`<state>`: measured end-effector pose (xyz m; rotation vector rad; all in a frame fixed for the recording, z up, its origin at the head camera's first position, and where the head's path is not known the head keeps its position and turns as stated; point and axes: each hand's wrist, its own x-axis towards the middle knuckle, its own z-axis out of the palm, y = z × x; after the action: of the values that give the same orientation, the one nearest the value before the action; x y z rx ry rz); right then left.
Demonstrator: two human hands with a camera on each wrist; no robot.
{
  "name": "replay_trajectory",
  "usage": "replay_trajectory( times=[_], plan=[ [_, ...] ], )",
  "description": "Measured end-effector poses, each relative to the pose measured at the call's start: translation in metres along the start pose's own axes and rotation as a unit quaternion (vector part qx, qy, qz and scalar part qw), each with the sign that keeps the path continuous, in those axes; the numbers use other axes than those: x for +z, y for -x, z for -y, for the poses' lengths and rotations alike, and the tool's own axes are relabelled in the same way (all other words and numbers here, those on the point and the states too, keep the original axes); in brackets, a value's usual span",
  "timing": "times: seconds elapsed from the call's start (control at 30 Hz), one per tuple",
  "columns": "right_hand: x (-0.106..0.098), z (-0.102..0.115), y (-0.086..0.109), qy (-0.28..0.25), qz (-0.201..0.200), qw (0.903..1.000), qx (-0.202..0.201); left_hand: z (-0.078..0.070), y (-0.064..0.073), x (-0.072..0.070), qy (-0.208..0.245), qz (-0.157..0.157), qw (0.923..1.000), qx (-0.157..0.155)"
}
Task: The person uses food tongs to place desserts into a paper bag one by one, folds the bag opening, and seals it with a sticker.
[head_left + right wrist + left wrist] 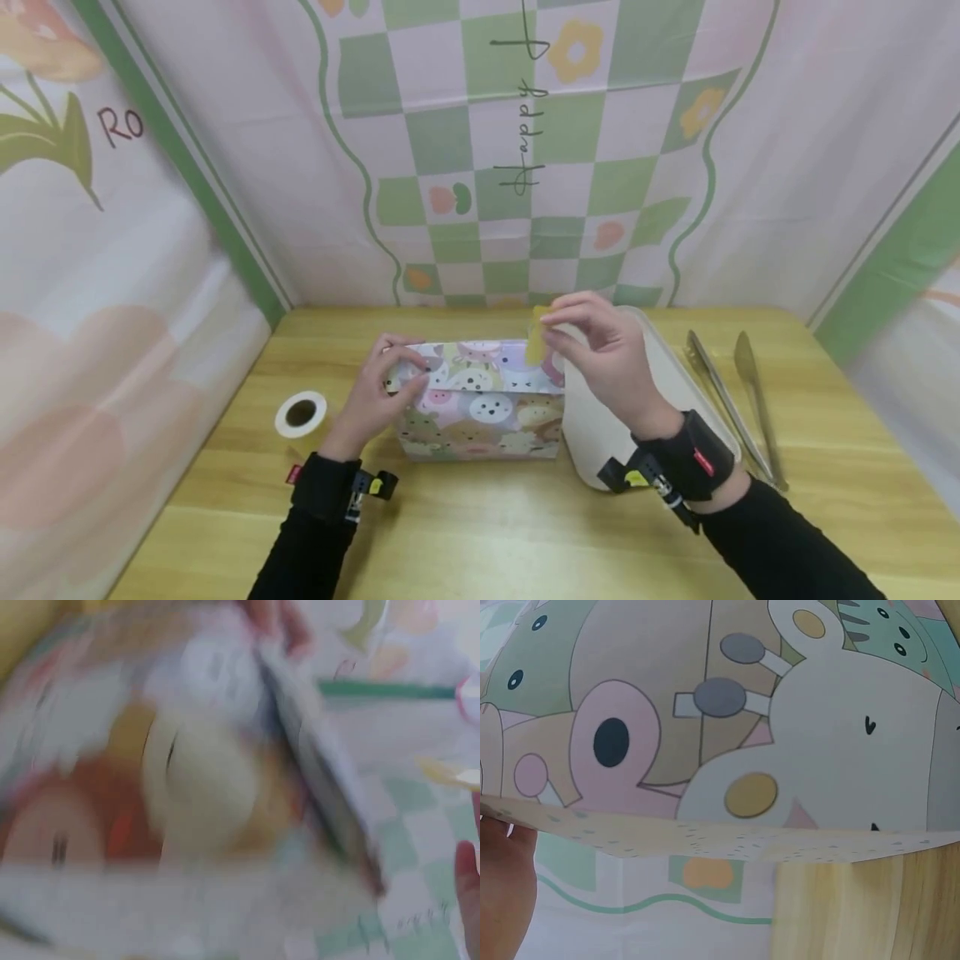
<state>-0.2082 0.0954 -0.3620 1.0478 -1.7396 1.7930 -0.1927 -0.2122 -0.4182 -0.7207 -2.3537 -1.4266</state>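
A paper bag (480,425) printed with cartoon animals stands on the table, its top folded over toward the front. My left hand (378,387) grips the left end of the folded flap (468,367), thumb in front and fingers over the top. Between the thumb and fingers of my right hand (600,350) is a small yellow strip (537,335), held upright at the flap's right end. The left wrist view is filled by the bag's printed side (727,735). In the blurred right wrist view, the bag (202,772) shows the gap under its flap's edge, with the yellow strip (442,772) apart from it.
A white tray (592,442) lies to the right of the bag, partly under my right forearm. Metal tongs (723,396) and a long metal utensil (756,392) lie beyond it. At the left sits a white-sided roll (285,414). A printed curtain (495,150) hangs behind the table.
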Motion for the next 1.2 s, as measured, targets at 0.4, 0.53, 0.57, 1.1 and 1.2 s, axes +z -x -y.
replay_trajectory(
  times=[0.4,0.53,0.57,1.1,1.2],
  plan=[
    [0.052,-0.011,0.014,0.184,0.128,0.9741,-0.029,-0.001,-0.001,0.002,0.016,0.011,0.9997,-0.013],
    [0.056,-0.017,0.018,0.215,0.135,0.9662,-0.043,-0.002,-0.001,0.001,0.018,0.013,0.9997,-0.009],
    [0.057,-0.017,0.019,0.227,0.135,0.9629,-0.053,-0.003,-0.001,0.001,0.018,0.013,0.9997,-0.007],
    [0.065,-0.039,0.032,0.388,0.102,0.8797,-0.256,-0.001,-0.003,-0.003,0.026,0.019,0.9994,0.01],
    [0.067,-0.04,0.032,0.394,0.096,0.8747,-0.266,-0.002,-0.003,-0.003,0.028,0.023,0.9993,0.0]
  ],
)
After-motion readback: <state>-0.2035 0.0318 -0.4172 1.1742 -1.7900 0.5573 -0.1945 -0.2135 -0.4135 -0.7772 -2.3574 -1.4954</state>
